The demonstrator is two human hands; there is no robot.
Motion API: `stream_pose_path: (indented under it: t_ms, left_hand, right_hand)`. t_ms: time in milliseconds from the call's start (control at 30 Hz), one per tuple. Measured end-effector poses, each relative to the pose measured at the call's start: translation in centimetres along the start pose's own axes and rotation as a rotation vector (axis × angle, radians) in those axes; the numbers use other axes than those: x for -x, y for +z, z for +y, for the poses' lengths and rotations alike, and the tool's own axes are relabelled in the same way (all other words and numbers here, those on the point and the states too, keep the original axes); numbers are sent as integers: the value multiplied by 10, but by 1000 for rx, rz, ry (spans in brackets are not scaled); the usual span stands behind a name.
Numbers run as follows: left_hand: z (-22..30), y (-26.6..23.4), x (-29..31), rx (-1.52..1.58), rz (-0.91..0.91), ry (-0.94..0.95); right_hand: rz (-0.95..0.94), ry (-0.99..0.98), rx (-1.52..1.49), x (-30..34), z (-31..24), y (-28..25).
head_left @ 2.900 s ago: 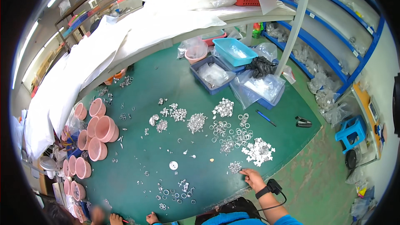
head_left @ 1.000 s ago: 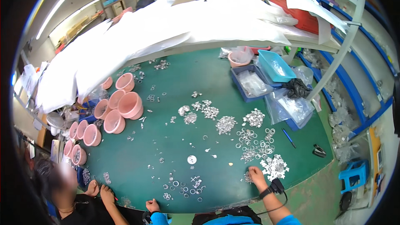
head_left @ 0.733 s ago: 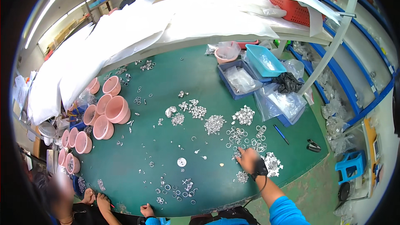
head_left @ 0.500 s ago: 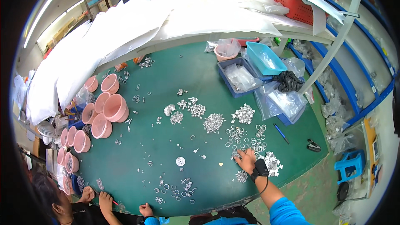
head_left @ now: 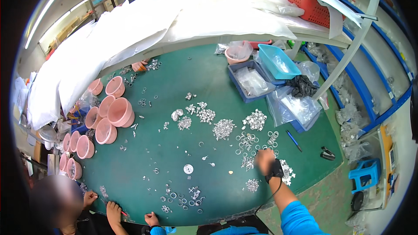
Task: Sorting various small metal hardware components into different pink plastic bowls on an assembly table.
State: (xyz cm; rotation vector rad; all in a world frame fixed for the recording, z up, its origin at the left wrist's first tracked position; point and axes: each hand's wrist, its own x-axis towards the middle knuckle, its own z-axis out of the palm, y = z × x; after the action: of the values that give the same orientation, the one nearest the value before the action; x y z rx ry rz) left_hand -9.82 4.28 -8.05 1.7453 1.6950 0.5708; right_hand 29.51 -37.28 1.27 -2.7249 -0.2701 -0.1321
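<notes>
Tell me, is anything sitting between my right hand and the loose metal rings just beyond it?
Nothing visible does. The right hand hovers at the near edge of the metal rings on the green table.

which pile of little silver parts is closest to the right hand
The pile of silver parts just right of the right hand, beside its black wrist strap. The other piles lie farther up the green table.

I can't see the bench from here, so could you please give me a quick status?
Right hand out over loose metal rings, blurred. Left hand at near table edge. Parts piles crowd around.
</notes>
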Motion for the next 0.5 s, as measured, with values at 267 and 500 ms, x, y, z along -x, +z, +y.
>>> stream_pose_path:
  t_ms: [267,500]
  left_hand:
    - [5,1,1,20,1,-46]
    - [6,-4,6,68,-2,-35]
  right_hand:
    - [-12,-73,-57,-4,7,1]
    - [-32,-30,-287,24,0,15]
